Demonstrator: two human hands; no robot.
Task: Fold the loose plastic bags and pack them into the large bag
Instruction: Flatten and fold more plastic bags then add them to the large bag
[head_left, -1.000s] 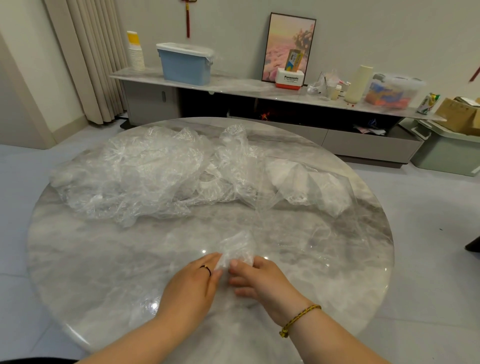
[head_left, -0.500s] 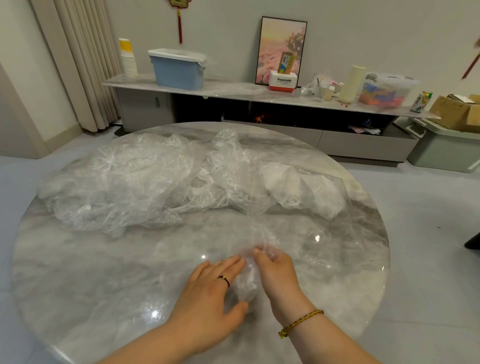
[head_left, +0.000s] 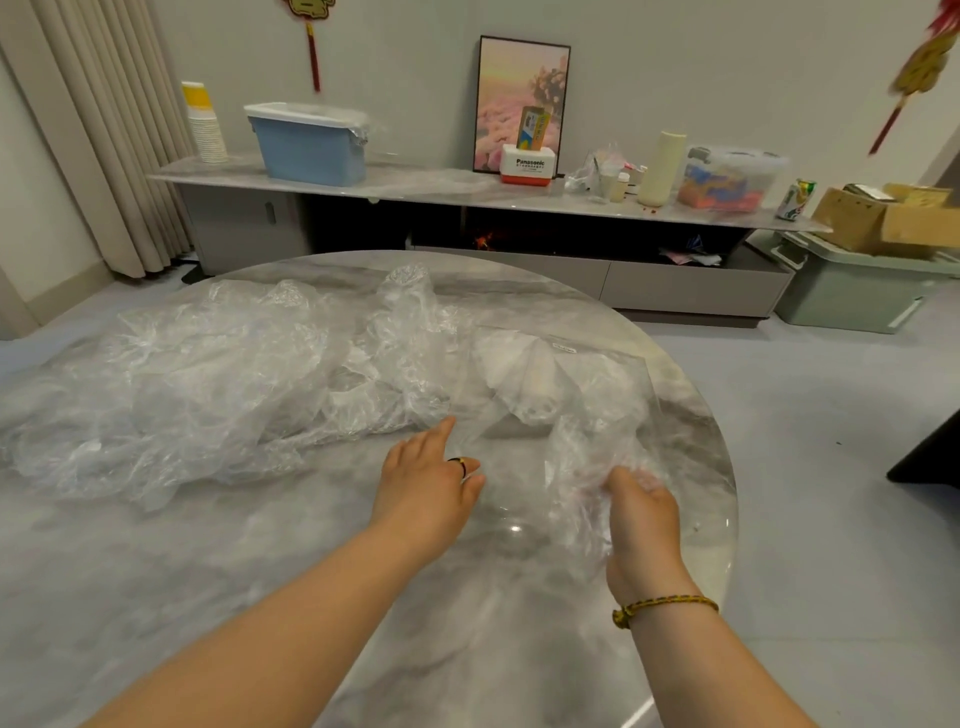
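Change since earlier frames: hands, formerly together over one small folded bag at table centre, now apart; folded bag carried rightward.

Head view:
- Right hand (head_left: 641, 512): fingers closed on folded bag (head_left: 587, 457), a crumpled clear bundle raised at the mouth of the large bag (head_left: 566, 384).
- Left hand (head_left: 428, 480): released, fingers extended, flat near the large bag's near edge; dark ring on one finger.
- Large bag: clear, lying flat on right side of round marble table (head_left: 156, 571).
- Loose plastic bags (head_left: 208, 379): crumpled heap, left and centre, well apart from both hands.
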